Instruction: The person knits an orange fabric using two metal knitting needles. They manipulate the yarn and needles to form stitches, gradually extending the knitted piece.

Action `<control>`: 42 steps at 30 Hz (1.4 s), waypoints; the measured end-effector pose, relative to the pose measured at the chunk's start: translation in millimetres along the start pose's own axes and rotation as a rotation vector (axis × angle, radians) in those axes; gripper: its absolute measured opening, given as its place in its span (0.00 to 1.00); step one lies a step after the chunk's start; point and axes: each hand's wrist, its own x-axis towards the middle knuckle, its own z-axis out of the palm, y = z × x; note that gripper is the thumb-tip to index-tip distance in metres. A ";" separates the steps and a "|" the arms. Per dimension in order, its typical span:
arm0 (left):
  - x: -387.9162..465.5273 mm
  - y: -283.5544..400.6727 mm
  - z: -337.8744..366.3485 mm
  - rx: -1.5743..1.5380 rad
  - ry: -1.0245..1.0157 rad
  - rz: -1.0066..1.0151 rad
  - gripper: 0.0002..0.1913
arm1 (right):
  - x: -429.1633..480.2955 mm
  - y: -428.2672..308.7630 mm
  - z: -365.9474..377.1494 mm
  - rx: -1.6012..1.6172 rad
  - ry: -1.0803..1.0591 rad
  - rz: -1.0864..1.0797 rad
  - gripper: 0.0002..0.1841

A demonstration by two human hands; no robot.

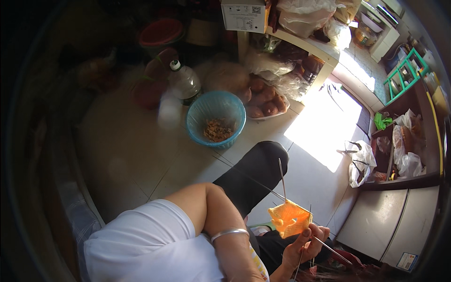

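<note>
My right hand (306,244) pinches a small piece of orange-yellow knitting (289,218) between thumb and fingers, at its lower right edge. Thin metal knitting needles (282,178) stick out of the piece in several directions; one points up and another runs to the lower right past my fingers. Strands hang below the hand. Sunlight falls on the knitting, and a gap shows through its middle. My left arm (225,218), with a silvery bangle (229,233), bends across my white shirt; its hand is beyond the bottom edge, out of view. My dark-trousered knee (269,160) lies beyond.
A blue bin (192,130) with a plastic liner holds brown scraps. Behind it are a clear plastic bottle (184,81) and a bag of brown round produce (266,100). A white plastic bag (362,164) stands before a dark shelf unit (387,183) on the right. Tiled floor (165,169) surrounds my leg.
</note>
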 end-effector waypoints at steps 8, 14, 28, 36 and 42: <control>-14.9 -16.7 12.3 -0.209 -0.065 -0.129 0.12 | -45.6 72.5 1.0 -0.624 -0.130 -0.106 0.25; -18.1 -22.7 16.4 -0.253 -0.072 -0.170 0.13 | -140.8 204.5 6.8 -0.326 -0.173 -0.221 0.20; -20.5 -31.7 18.6 -0.376 -0.085 -0.211 0.16 | -14.5 33.2 -3.2 0.009 -0.132 0.113 0.27; -23.1 -34.0 20.5 -0.420 -0.080 -0.236 0.18 | -0.8 8.1 -3.7 0.045 -0.115 0.039 0.13; -25.3 -32.3 17.9 -0.447 -0.072 -0.254 0.20 | 0.8 8.3 2.9 -0.026 -0.040 -0.055 0.17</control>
